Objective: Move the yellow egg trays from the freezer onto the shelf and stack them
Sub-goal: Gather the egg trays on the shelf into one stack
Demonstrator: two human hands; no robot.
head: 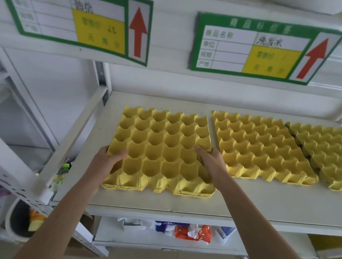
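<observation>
Gripping the stack [159, 149] at its 9 and 3 o'clock edges, left hand [107, 160] and right hand [211, 161] with fingers curled over the rims should square the top tray's cells before letting go on the shelf [263, 206], other trays [259, 148] at 3 o'clock.

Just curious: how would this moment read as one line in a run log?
left hand: grips stack | right hand: grips stack | stack: on shelf | other trays: to its right
</observation>
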